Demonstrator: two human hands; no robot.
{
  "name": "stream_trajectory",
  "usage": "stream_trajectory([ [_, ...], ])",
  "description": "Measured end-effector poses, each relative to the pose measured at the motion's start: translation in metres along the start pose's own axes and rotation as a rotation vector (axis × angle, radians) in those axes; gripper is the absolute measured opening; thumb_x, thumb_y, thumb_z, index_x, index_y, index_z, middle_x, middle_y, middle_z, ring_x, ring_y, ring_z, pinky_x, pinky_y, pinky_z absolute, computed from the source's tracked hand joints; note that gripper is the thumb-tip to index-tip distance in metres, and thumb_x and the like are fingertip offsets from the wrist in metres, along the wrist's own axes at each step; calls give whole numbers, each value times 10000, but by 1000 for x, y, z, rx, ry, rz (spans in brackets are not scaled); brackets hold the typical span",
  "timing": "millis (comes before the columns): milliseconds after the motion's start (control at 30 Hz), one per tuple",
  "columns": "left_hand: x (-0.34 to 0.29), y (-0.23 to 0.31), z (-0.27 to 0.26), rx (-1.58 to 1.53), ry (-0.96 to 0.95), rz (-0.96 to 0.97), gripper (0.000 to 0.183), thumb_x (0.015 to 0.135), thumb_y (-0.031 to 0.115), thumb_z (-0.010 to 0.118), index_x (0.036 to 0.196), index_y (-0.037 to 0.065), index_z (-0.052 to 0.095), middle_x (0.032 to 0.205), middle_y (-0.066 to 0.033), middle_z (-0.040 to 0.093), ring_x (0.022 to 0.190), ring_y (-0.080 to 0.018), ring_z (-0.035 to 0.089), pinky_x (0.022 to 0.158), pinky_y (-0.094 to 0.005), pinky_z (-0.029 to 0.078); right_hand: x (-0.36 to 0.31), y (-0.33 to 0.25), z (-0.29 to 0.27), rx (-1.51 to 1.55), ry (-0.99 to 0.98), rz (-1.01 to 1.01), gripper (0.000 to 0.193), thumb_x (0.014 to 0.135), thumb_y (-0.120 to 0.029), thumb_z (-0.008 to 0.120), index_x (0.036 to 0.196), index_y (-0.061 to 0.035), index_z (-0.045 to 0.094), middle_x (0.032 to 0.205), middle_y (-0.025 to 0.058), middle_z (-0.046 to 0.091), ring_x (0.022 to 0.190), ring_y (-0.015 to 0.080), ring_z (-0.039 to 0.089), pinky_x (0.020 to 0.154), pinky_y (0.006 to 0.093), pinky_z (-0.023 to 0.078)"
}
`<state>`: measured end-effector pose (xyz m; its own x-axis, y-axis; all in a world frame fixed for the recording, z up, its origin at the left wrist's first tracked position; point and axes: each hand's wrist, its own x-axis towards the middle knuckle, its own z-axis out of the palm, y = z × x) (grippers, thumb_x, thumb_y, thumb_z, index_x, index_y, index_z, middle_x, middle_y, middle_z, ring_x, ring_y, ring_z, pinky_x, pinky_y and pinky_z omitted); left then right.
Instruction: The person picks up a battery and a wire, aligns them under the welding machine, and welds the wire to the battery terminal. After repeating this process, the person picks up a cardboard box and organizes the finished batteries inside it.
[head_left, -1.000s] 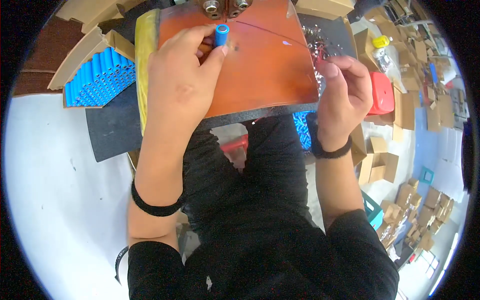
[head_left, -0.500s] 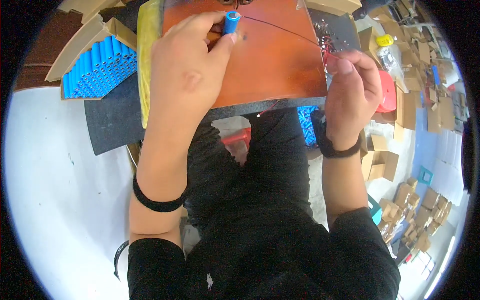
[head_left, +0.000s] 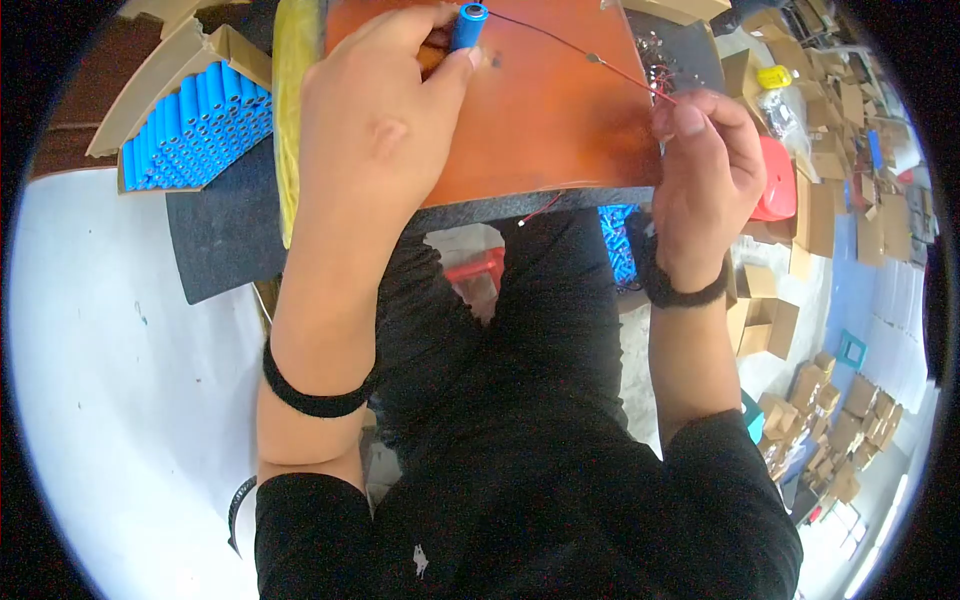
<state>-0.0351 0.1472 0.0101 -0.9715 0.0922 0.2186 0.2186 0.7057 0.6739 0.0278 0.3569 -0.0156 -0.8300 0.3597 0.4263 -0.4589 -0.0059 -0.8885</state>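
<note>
My left hand (head_left: 385,115) is closed around a blue cylindrical battery cell (head_left: 470,27), held upright between thumb and fingers at the far edge of the view. A thin wire (head_left: 545,34) runs from the cell's top toward my right hand. Dark near the cell, it turns red past a small dark joint or bead (head_left: 593,58). My right hand (head_left: 708,175) pinches the red end between thumb and forefinger, and the wire is fairly taut. Below both hands lies an orange-brown work board (head_left: 550,140).
At left, an open cardboard box (head_left: 225,45) holds many blue cells (head_left: 200,115). A yellow wrapped strip (head_left: 292,120) borders the board. Loose wires (head_left: 655,65) lie at its right, near a red container (head_left: 775,180). A short red wire (head_left: 540,210) hangs over the front edge. More blue cells (head_left: 617,245) sit below.
The cell has shifted slightly farther away, its top nearer the upper edge. More of the wire's red part and the joint now show as my right hand holds its end.
</note>
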Motion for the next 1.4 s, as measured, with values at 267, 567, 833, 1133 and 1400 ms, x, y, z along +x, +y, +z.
stream_trajectory([
  [267, 0, 0, 2, -55, -28, -24, 400, 821, 293, 719, 1152, 73, 671, 721, -55, 550, 658, -148, 533, 627, -296, 445, -2, 0, -2, -59, 28, 30, 84, 864, 9, 635, 945, 30, 641, 846, 39, 655, 775, 91, 605, 726, 211, 475],
  [567, 0, 3, -1, 12, 8, 23, 368, 821, 291, 717, 1095, 49, 682, 724, -58, 573, 661, -143, 542, 624, -295, 448, 0, 0, -1, -57, 9, 4, 92, 855, 24, 650, 946, 18, 645, 880, 25, 652, 793, 78, 590, 730, 209, 467],
  [833, -9, -3, -8, -462, -196, 45, 320, 859, 124, 692, 1161, 79, 599, 860, 2, 627, 746, -67, 516, 696, -235, 425, 17, -17, 24, -149, -131, 28, 119, 871, 20, 637, 990, 18, 635, 906, 18, 652, 802, 71, 589, 723, 202, 464],
  [1133, -5, -1, -1, -383, -80, 57, 257, 848, 172, 684, 1074, 49, 681, 775, -104, 625, 690, -177, 597, 640, -290, 459, 24, -10, 34, -70, -136, 70, 102, 854, -32, 682, 940, 6, 642, 854, -10, 645, 723, 23, 555, 652, 172, 451],
  [1400, 4, -6, 1, -170, -55, 190, 309, 892, 260, 667, 1125, 58, 686, 862, -80, 651, 761, -140, 588, 726, -258, 459, 28, -1, 39, -135, -99, 96, 143, 881, 0, 641, 1021, 30, 631, 934, 28, 660, 856, 80, 606, 786, 215, 468],
])
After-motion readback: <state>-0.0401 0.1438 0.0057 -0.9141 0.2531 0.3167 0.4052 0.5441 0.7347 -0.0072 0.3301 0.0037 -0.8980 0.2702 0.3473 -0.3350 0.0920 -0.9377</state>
